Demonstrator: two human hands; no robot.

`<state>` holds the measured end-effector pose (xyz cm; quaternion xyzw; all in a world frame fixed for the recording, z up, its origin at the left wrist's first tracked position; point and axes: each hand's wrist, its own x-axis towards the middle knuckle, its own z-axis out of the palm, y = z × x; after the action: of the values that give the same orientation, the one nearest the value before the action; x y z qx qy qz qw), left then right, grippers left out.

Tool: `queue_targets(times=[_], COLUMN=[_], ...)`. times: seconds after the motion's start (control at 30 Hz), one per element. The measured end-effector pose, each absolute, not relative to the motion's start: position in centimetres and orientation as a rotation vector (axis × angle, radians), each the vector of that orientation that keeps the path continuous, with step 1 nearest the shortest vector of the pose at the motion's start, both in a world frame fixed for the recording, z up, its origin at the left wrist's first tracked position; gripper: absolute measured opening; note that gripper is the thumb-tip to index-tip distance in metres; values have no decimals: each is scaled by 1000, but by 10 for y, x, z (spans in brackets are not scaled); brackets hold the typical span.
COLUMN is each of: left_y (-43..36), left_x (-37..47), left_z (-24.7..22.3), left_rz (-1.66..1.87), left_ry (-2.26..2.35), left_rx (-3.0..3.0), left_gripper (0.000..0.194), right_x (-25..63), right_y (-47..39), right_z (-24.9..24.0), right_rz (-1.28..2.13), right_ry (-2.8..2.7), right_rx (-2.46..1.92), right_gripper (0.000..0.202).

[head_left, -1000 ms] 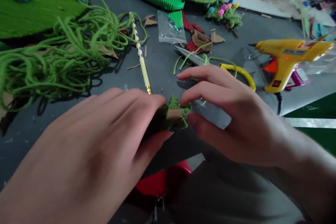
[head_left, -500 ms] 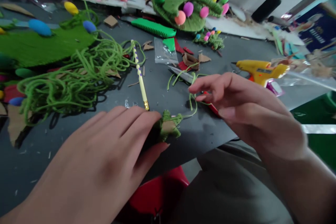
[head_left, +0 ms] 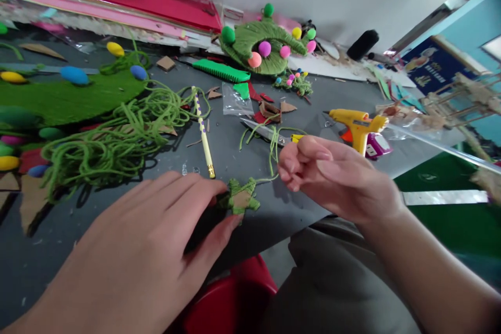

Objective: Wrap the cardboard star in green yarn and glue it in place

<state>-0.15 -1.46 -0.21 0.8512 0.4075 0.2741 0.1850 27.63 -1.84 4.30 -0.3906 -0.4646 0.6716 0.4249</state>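
My left hand [head_left: 144, 240] pinches a small cardboard star [head_left: 241, 199] between thumb and fingers, just above the grey table. Green yarn is wound about the star's points, while its brown middle shows bare. From the star a strand of green yarn [head_left: 267, 179] runs right to the curled fingers of my right hand [head_left: 340, 180], which close on it. Behind that hand lie scissors [head_left: 268, 132], their handles mostly hidden, with loose yarn ends across the blades. A pale spotted pencil [head_left: 204, 141] lies beyond the left fingertips.
Left are a heap of green yarn [head_left: 113, 151] and a green piece with pompoms [head_left: 70, 94]. A yellow glue gun [head_left: 358, 122] lies right. Behind are a green cutter [head_left: 221, 69], a plastic bag [head_left: 237, 102] and a yarn-wrapped wreath [head_left: 254, 36]. A red stool [head_left: 230, 297] stands below.
My right hand has turned and its fingers have curled in. The left hand still holds the star, of which more shows now. The camera view has shifted, showing more wall.
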Motion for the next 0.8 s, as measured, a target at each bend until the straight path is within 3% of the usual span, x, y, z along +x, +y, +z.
queue_targets(times=[0.17,0.5,0.7,0.8], left_y=[-13,-12,-10,-11], left_x=[0,1,6,6], left_z=[0,2,0,-2], left_rz=[695,632,657,636], left_ry=[1128,1078,977,927], left_rx=[2523,2467,2525,2534], left_gripper=[20,21,48,61], right_x=[271,278,268,261], right_y=[-24,-27,-24,-25], right_z=[35,30,39,43], right_rz=[1801,1508,1409,1172], right_ry=[-1067,-1226,-1356,-1559], right_rx=[-1051,-1335,-1423,-1542], right_gripper=[23,15,17,30])
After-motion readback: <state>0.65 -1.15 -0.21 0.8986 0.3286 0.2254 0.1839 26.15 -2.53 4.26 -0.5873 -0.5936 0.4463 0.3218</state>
